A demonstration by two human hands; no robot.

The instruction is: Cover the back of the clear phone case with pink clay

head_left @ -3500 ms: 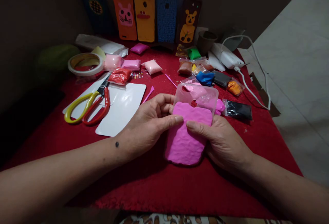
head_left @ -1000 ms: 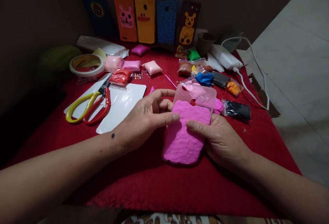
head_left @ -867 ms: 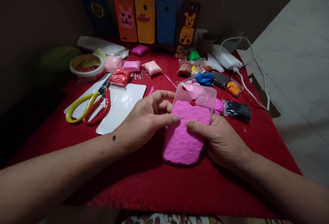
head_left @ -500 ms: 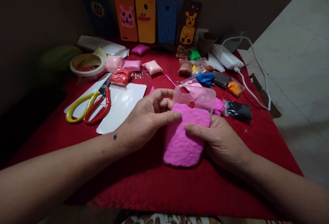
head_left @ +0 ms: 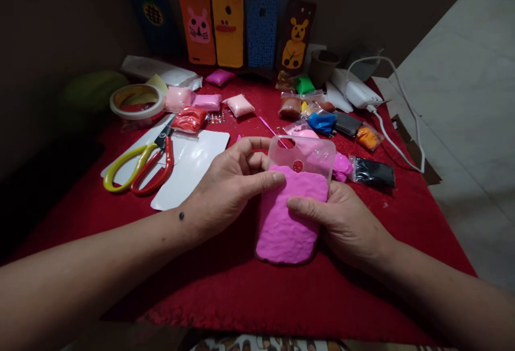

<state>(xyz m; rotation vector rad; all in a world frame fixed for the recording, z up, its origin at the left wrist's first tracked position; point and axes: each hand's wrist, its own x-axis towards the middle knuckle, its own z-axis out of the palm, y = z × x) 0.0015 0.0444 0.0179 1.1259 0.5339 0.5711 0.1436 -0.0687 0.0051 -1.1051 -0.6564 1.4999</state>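
A clear phone case is held up over the red cloth, its top end bare with the camera cutout and a round hole showing. Bumpy pink clay covers the rest of its back. My left hand grips the case's upper left edge, thumb pressed on the clay and fingers curled at the side and behind. My right hand clasps the right side, its thumb lying on the clay; its other fingers are hidden behind the case. Behind the case lies more pink clay in plastic.
Scissors rest on white sheets at left, near a tape roll. Clay packets, such as a black one, lie across the back and right. Decorated phone cases lean on the wall. A white cable loops at right.
The phone case has tilted slightly and its top has shifted a little left and down. Both hands keep their hold; the right thumb has moved slightly left and down with the case.
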